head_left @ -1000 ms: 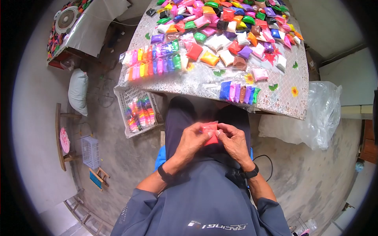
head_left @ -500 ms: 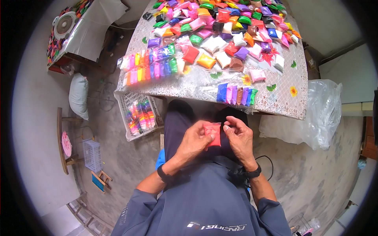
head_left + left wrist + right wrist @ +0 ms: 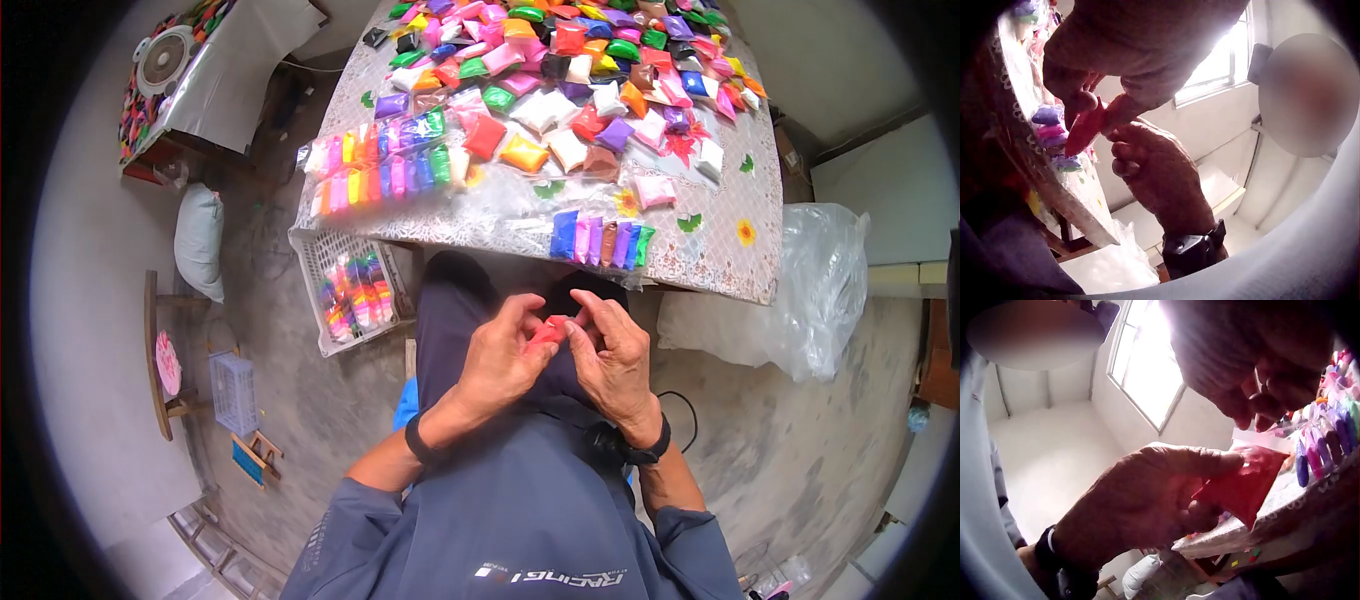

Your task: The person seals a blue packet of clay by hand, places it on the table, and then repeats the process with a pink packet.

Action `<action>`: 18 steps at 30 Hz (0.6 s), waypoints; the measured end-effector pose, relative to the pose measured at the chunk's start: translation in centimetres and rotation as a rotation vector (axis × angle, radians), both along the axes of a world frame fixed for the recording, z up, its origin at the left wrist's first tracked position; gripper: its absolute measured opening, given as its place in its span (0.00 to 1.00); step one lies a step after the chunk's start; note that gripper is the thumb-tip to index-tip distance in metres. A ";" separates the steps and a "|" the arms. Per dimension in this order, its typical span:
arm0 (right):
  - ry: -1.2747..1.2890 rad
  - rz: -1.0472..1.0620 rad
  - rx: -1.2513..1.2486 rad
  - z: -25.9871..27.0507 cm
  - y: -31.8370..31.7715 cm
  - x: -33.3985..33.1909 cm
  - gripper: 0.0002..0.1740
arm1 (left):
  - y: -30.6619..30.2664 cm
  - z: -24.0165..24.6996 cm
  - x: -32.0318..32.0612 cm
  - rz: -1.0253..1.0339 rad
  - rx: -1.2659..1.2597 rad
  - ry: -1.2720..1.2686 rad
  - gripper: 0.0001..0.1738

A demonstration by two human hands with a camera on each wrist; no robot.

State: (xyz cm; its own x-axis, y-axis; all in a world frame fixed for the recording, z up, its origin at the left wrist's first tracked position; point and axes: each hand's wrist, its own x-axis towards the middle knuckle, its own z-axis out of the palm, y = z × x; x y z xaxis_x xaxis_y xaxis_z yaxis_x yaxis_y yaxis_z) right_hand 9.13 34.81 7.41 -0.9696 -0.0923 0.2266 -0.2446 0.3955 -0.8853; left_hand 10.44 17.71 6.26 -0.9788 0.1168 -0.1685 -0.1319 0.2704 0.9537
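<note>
A small red plastic packet [image 3: 548, 331] sits between the two hands, over the lap. My left hand [image 3: 500, 358] pinches it between thumb and fingers; the right wrist view shows this grip on the packet [image 3: 1249, 481], whose clear flap points up. My right hand [image 3: 613, 362] is close on the other side, its thumb tip right at the packet's edge and its fingers loosely bent and raised. In the left wrist view the packet [image 3: 1087, 130] is tilted, and the right hand [image 3: 1157, 169] comes up close beside it.
Ahead is a table [image 3: 715, 250] with a patterned cover and a heap of coloured packets [image 3: 590, 60]. A row of narrow packets [image 3: 602, 242] lies near its front edge, filled clear bags [image 3: 385, 165] at left. A white crate [image 3: 325, 295] with packets stands below.
Both hands pinched the packet at first. The right hand then moved off it and has come back to its edge. The left hand has kept hold, tilting the packet.
</note>
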 end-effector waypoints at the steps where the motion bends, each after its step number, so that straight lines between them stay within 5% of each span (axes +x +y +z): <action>1: 0.008 0.042 0.056 -0.1 0.1 -0.1 0.18 | 0.0 -0.3 0.1 -0.002 -0.045 0.042 0.30; 12: -0.012 0.125 0.194 1.6 -0.3 0.1 0.20 | -0.5 -0.3 0.1 -0.035 -0.355 0.405 0.28; 18: -0.163 0.219 0.141 0.6 -0.5 0.1 0.12 | -0.8 -0.4 0.3 -0.054 -0.353 0.435 0.28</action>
State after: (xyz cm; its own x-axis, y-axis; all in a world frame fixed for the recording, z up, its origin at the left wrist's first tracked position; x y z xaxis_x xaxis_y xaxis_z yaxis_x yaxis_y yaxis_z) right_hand 9.26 34.36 7.98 -0.9457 -0.3224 0.0399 -0.1969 0.4713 -0.8597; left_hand 10.74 16.92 5.85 -0.9610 0.1785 0.2112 0.2761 0.5787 0.7674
